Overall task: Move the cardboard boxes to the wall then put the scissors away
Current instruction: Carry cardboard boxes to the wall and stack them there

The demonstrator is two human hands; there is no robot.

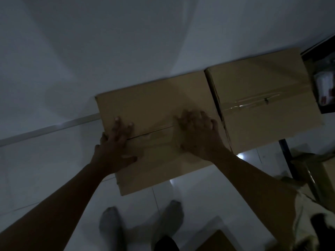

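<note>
Two brown cardboard boxes stand side by side against the white wall (pixel 108 51). The left box (pixel 154 98) has a taped seam across its top. My left hand (pixel 114 142) lies flat on that top near its left edge, fingers spread, thumb pointing right. My right hand (pixel 197 131) rests flat on the same top near its right edge, fingers straight. The right box (pixel 262 91) touches the left one and has shiny clear tape along its seam. No scissors are in view.
The floor is white tile (pixel 45 169), with a pale skirting strip (pixel 54 127) along the wall. My feet in grey socks (pixel 141 221) stand just behind the left box. A dark shelf with items (pixel 324 84) is at the right, cardboard (pixel 215 241) at the bottom.
</note>
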